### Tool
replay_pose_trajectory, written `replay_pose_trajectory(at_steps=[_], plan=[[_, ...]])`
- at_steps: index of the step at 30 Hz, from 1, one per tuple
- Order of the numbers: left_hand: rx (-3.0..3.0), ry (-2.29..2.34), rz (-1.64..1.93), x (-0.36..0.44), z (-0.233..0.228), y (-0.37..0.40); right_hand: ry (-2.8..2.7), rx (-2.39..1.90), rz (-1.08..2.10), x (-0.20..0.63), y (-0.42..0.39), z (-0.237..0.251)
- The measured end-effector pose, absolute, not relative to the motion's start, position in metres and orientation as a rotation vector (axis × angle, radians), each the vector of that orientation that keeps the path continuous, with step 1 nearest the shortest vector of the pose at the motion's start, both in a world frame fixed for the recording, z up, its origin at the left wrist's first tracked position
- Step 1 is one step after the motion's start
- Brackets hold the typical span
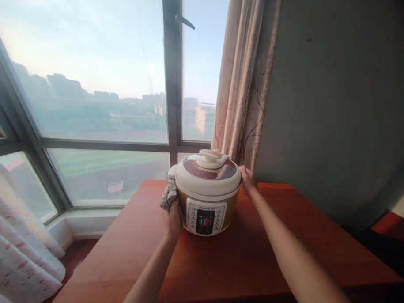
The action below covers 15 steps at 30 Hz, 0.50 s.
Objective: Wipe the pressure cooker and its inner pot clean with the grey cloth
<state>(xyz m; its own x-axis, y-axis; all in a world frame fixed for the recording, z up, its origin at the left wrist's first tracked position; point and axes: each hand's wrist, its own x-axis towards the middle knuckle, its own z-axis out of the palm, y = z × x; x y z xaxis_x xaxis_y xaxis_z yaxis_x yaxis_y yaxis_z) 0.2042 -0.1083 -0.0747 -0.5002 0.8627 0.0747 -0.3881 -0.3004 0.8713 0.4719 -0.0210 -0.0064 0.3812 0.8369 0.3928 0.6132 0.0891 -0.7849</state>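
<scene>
Both hands flank the pressure cooker (pixel 207 191) (lid on), left hand (pixel 173 219) holding cloth (pixel 169 194).

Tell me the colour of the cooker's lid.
Cream round electric cooker lid with a glossy brown ring on top, clearest in the head view.

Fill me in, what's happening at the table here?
A person stands at a wooden table by the window, both hands on an electric pressure cooker with its lid on. The left hand presses a grey cloth against the cooker's left side, low on the body. The right hand rests against the lid's right rim. The cooker sits upright, control panel facing the camera.
</scene>
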Motion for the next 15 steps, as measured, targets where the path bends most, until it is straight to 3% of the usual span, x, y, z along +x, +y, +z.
replay_pose_trajectory(at_steps=[8, 15], plan=[[1.003, 1.147, 2.043, 0.255, -0.099, -0.182, -1.342, -1.594, 0.291, 0.475, -0.019, -0.008], [0.881, 1.156, 2.053, 0.233, -0.114, -0.153, -1.340, -1.578, 0.306, 0.476, -0.019, -0.009]])
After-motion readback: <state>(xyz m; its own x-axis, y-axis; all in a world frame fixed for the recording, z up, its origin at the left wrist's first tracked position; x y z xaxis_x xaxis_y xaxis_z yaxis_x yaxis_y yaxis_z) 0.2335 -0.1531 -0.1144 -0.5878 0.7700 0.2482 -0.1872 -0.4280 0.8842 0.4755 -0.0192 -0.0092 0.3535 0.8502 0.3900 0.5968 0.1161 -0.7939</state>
